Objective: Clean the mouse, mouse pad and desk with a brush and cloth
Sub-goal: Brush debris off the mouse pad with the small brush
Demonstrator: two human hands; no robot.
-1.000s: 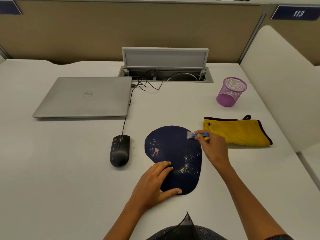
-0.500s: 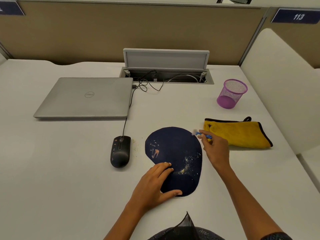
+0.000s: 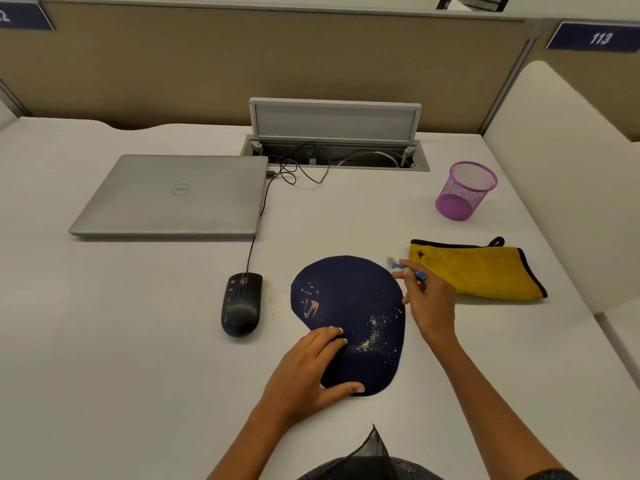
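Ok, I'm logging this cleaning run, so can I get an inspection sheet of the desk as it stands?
Surface: white desk, pale crumbs beside the mouse.
Job's things: dark blue rounded mouse pad with yellowish specks and orange smears; black wired mouse left of it, with spots; small blue-handled brush; yellow black-edged cloth, untouched.
Clutter: closed silver laptop; purple mesh cup, upright.
Hands: left hand presses flat on the pad's near edge; right hand pinches the brush at the pad's right edge.
Cables: black mouse cable runs up to the laptop's side; others in the open desk cable tray.
Surroundings: tan partition, sign 113.
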